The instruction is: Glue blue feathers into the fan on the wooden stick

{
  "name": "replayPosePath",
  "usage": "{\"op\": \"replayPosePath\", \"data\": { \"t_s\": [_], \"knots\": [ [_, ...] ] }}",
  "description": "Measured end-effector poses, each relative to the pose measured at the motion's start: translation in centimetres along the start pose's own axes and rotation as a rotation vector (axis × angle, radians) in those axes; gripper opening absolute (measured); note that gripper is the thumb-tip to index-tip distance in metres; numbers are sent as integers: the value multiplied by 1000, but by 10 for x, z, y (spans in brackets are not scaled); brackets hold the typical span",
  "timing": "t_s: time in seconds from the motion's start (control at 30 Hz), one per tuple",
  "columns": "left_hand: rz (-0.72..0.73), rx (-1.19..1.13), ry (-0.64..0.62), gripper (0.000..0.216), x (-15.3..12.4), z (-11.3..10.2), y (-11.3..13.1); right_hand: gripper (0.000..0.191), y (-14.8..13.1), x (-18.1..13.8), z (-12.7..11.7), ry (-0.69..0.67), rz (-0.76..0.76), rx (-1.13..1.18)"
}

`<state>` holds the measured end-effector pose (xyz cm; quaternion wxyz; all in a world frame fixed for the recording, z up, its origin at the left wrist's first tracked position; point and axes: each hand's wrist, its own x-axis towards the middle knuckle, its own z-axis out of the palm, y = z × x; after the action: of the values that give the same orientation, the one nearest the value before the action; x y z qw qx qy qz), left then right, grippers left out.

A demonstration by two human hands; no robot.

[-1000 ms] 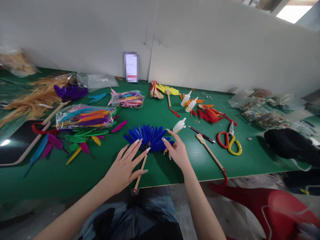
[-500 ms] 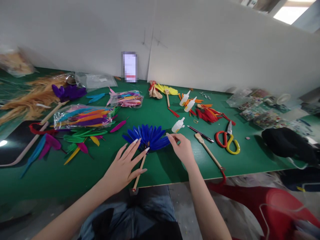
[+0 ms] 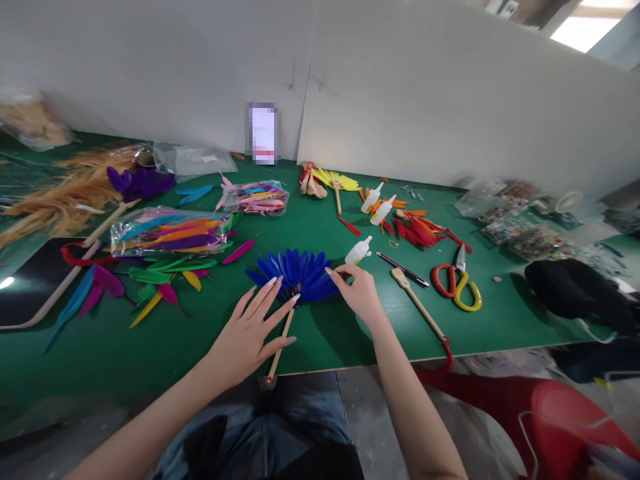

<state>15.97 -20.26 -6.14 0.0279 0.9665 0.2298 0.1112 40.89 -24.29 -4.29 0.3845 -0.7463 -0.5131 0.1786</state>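
Right hand [image 3: 361, 293] touches blue feather fan [image 3: 295, 273] beside glue bottle [image 3: 359, 251].

Your feather fan [image 3: 295, 273] lies on the table [image 3: 320, 340] just before you, with your left hand [image 3: 247, 337] flat on its near-left part and your right hand [image 3: 360, 293] pinching its right edge. A glue bottle [image 3: 359, 251] sits just behind that hand. Scissors [image 3: 457, 283] lie further right, and a bag of feathers [image 3: 170, 232] lies to the left.

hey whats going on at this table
A person seated at a green table is working on a blue feather fan. The left hand lies flat with fingers spread, its fingertips pressing where the feathers meet the wooden handle. The right hand pinches the feathers at the fan's right edge. A small glue bottle, scissors and a bag of coloured feathers lie nearby.
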Motion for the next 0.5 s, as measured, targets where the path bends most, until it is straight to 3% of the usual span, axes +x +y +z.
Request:
{"op": "replayPosePath", "data": {
  "t_s": [0.5],
  "knots": [
    [-12, -34, 49, 61, 1, -2, 0, 30, 1, -1, 4, 0, 16, 43]
  ]
}}
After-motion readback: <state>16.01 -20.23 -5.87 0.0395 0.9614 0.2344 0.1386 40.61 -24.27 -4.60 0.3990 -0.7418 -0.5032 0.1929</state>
